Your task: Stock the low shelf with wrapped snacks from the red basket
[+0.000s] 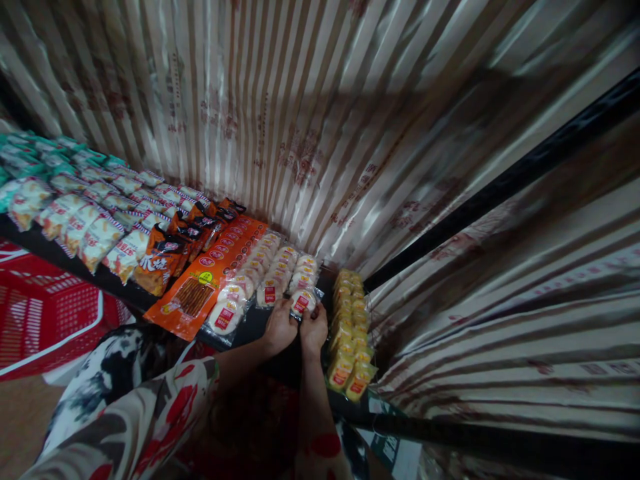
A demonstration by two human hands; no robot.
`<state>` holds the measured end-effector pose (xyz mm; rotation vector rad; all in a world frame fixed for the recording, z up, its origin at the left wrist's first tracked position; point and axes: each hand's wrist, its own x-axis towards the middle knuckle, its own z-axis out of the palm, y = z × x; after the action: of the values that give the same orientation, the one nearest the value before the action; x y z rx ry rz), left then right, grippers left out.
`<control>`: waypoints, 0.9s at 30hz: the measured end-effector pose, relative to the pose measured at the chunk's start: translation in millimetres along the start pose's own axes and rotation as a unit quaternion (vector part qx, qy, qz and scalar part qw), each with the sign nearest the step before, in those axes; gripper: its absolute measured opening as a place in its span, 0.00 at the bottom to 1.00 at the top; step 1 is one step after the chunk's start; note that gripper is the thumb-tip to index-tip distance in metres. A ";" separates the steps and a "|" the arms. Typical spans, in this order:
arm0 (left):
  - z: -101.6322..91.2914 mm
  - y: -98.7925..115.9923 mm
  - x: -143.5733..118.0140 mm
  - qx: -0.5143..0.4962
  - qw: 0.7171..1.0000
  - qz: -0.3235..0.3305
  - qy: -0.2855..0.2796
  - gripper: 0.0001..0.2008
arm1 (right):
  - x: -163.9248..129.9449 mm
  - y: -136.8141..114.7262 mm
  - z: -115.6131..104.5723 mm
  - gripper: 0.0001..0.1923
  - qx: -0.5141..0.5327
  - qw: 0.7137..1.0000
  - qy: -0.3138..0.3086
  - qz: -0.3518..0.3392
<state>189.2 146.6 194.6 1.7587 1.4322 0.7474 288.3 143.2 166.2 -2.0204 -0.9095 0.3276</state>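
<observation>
A clear packet of round white rice crackers (302,302) with a red label sits at the front of a short row on the black shelf (245,331). My left hand (281,329) is closed at the packet's lower left edge. On its lower right corner, my right hand (314,329) pinches with closed fingers. Just left of my hands, similar rice cracker packets (273,287) stand in rows. To the right of my right hand are two rows of small yellow packets (350,333).
A flat orange snack bag (195,293) lies left of the crackers. Black-and-orange bags (160,260) and white snack bags (90,227) stand farther left. A red basket (50,307) is below the shelf. Pleated curtain (300,120) hangs behind; a black pole (500,180) slants at right.
</observation>
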 end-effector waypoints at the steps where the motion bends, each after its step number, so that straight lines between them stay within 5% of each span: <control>1: -0.2 -0.4 0.4 0.003 1.000 -0.001 0.002 0.24 | 0.5 -0.7 0.0 0.28 0.000 1.000 -0.003 -0.002; 27: -1.0 -16.7 0.0 -0.031 0.999 -0.015 0.016 0.26 | 7.6 -7.2 6.9 0.26 -0.007 0.999 0.011 -0.038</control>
<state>179.2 148.6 181.4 1.6813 1.4374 0.7994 286.5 155.4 168.8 -1.9939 -0.9739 0.2568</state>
